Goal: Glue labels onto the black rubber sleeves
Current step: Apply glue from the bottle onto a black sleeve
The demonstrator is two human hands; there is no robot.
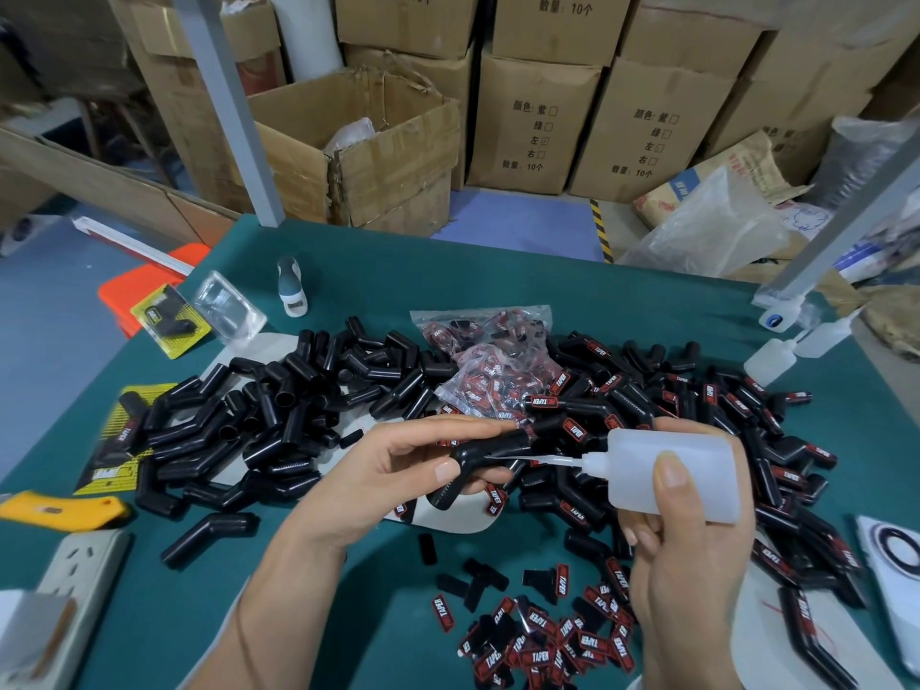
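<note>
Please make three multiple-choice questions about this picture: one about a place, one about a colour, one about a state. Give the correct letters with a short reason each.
1. Where do the loose labels lie?
A. on the table in front of the person, between the forearms
B. inside the open cardboard box
C. on the floor

2. What colour is the table?
A. orange
B. dark green
C. white

3. What is the right hand doing?
A. resting flat on the table
B. holding the glue bottle, nozzle aimed at the sleeve held in the left hand
C. holding a knife

Answers:
1 A, the red and black labels are scattered on the near part of the table.
2 B, the bare surface around the pile is dark green.
3 B, fingers and thumb wrap the translucent bottle, its tip at the sleeve.
</note>
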